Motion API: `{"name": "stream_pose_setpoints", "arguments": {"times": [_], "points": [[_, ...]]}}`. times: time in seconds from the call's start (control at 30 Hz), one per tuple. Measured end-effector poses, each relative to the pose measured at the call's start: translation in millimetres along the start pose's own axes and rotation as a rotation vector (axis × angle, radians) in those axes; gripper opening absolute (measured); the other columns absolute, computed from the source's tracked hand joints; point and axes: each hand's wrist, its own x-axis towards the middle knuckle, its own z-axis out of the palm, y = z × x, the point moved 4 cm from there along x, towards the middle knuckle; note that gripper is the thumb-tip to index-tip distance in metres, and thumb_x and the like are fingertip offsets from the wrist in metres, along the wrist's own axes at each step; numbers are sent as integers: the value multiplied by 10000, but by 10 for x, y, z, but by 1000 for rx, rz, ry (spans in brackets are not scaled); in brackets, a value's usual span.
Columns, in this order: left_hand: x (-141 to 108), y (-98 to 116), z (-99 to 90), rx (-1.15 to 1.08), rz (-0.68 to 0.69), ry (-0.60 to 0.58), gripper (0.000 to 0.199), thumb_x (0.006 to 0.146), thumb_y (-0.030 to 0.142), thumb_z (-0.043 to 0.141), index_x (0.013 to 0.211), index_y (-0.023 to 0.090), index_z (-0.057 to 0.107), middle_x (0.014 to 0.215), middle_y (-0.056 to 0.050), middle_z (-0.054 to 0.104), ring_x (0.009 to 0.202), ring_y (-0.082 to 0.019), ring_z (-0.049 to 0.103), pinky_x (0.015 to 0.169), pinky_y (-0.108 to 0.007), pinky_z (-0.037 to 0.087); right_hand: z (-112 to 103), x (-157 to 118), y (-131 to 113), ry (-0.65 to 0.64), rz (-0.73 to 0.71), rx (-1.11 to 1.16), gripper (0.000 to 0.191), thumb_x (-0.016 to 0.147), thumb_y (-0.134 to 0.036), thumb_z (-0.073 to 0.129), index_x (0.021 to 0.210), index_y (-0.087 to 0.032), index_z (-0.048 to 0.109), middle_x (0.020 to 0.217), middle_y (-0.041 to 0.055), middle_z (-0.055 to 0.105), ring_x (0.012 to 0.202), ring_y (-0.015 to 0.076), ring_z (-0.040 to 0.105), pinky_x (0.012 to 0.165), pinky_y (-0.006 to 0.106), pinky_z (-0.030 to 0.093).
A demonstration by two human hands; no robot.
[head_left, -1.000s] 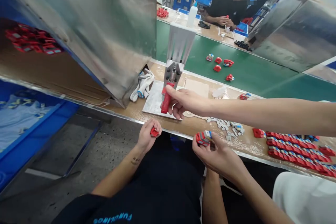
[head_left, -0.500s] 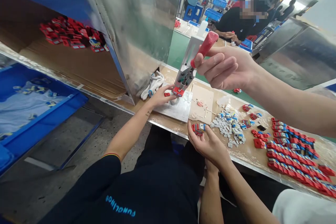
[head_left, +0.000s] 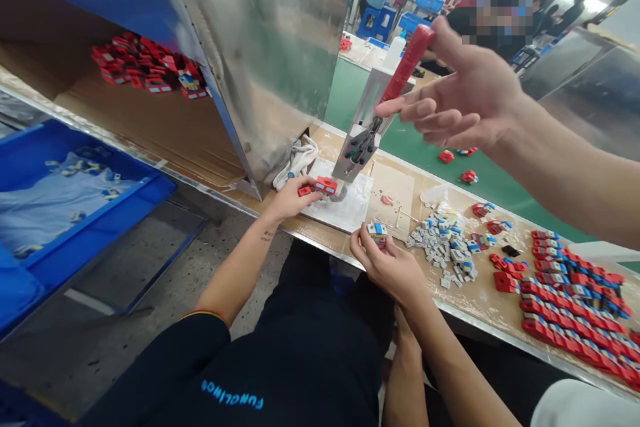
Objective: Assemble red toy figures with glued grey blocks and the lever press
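My left hand [head_left: 295, 199] pinches a red toy car part [head_left: 326, 185] with a pale strip on its front. A second small red part [head_left: 304, 191] sits between the same fingers. Both are just in front of the metal block of a toggle press [head_left: 357, 147], over its pale base plate [head_left: 340, 210]. My right hand [head_left: 465, 97] is at the press's raised red lever handle [head_left: 407, 67], touching it with fingers stretched and not wrapped round it. A co-worker's hand [head_left: 390, 263], from the right, holds a white, blue and yellow toy piece [head_left: 377, 232].
Small grey-white parts [head_left: 440, 240] lie heaped right of the press, beside rows of red toy cars [head_left: 575, 307]. White gloves [head_left: 297, 160] lie by a metal partition [head_left: 270, 80]. Red pieces [head_left: 145, 67] fill part of a box at left. A blue bin [head_left: 150, 193] stands below.
The lever handle and press head have gone up. My left hand has drawn the red part back from under the press. My right fingers have loosened from the handle. The co-worker's piece has turned.
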Motion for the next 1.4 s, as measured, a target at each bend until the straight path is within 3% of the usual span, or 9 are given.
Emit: {"name": "stream_pose_setpoints", "arguments": {"times": [0.17,0.3,0.43,0.57,0.7,0.8,1.03,1.2,1.4], "points": [[-585,-40,-183,-132,-52,131,583,792,601,818,1159,159,720,804,-38,711,582,-129,571,565,-266,450,214,216,151,14,-55,64,746,924,147,336,1548,-222,512,1344,131,738,1414,230,682,1071,348,700],[-1075,-44,-215,-335,-108,172,787,765,636,892,1375,203,646,968,-77,781,586,-119,604,557,-252,494,399,516,194,91,36,401,475,988,11,512,1402,-186,631,1270,146,765,1335,260,718,1143,461,668],[-1419,57,-222,-282,-37,202,695,790,627,896,1275,171,697,904,-79,790,628,-145,671,578,-241,535,530,421,-256,314,268,874,404,1025,-202,644,1429,-200,638,1183,126,777,1101,237,775,926,414,722],[-1653,233,-229,-155,121,197,580,780,540,935,1172,162,736,1012,-104,830,858,-217,794,756,-275,619,620,76,-1026,407,282,1038,478,1085,-413,580,1556,-386,505,1001,10,738,645,154,709,517,307,645],[-1873,294,-248,-21,128,188,631,763,584,938,1196,163,756,962,-83,843,822,-207,798,750,-266,618,671,147,-1288,496,276,1267,697,1067,-537,611,1670,-446,275,1383,97,655,792,150,761,534,287,640],[-2028,299,-257,24,186,184,674,752,658,919,1187,166,769,939,-78,843,765,-190,783,718,-251,610,644,343,-1244,517,226,1420,664,1022,-478,716,1619,-435,427,1502,121,607,1013,196,762,689,313,677],[-2187,220,-291,70,362,141,655,697,606,970,1173,186,810,1042,-108,851,830,-193,801,794,-250,628,509,371,-1254,555,130,1232,495,1003,-477,737,1457,-315,623,1309,131,721,1110,261,756,801,390,700],[-2072,-61,-265,-166,328,92,666,610,531,1043,1139,211,794,1007,-58,803,841,-164,744,780,-239,591,344,393,-1321,698,133,1108,541,1004,-454,747,1500,-302,594,1231,124,755,1011,230,753,636,314,633],[-2034,-446,37,-485,183,-11,660,644,597,1012,1023,203,643,871,2,699,695,-127,648,683,-262,556,101,502,-1463,733,61,766,608,1016,-469,716,1559,-257,547,1114,110,823,885,232,721,700,380,617]]}}
